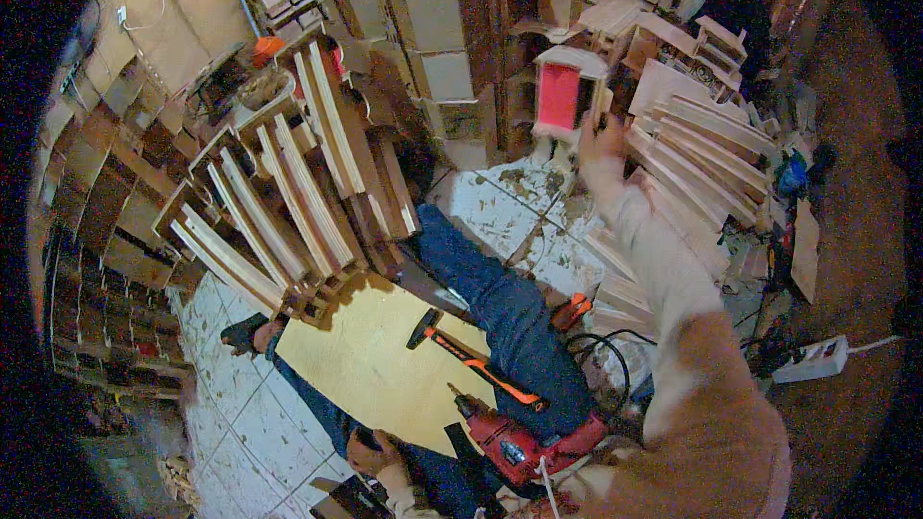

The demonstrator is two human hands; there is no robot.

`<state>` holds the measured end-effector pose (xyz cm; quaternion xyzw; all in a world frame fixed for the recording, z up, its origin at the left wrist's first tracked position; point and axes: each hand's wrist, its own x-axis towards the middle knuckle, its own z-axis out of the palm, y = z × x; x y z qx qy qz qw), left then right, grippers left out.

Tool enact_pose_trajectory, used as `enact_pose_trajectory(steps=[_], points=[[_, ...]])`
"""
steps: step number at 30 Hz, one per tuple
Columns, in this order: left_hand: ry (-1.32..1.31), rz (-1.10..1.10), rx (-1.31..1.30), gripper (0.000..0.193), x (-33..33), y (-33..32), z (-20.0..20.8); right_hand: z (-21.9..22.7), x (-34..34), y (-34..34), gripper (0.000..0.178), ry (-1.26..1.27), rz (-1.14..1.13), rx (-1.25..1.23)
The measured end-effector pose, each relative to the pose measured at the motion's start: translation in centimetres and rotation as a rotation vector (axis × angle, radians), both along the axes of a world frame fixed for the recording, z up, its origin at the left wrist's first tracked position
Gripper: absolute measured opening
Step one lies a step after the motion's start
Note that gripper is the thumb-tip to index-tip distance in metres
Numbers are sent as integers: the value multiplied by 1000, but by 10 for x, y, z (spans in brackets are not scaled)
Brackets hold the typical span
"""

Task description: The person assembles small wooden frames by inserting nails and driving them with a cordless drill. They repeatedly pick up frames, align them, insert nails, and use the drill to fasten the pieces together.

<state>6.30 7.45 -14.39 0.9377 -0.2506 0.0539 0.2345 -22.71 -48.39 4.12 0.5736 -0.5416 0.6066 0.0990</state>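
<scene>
My right hand (604, 141) is stretched far ahead to the right, its fingers bent round something too small to make out. Just left of it stands a small wooden box (569, 86) with a red panel. Across my lap lies a pale yellow board (351, 356). A hammer (481, 367) with an orange and black handle rests partly on the board and partly on my leg. A red power drill (514, 444) lies near my right thigh, its bit pointing over the board. My left hand (375, 452) is low beside the board's near edge, thumb and fingers apart.
Slatted wooden assemblies (274, 183) stand at the left, against the board. Stacked wooden strips (697, 149) lie right of my right hand. A white power strip (810, 361) and a black cable (620, 351) are at the right. Wooden compartments (442, 38) rise behind the tiled floor (505, 197).
</scene>
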Motion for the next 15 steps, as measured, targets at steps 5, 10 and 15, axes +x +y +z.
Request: enact_pose_trajectory(steps=[5,10,15], points=[[-25,42,-206,53,1,1,-6,-1,51,115,11,282,546,-2],[314,-81,-748,53,22,-12,30,-10,147,215,17,962,1090,215],[108,-654,-592,61,16,-44,99,-52,204,290,18,828,1311,-68]])
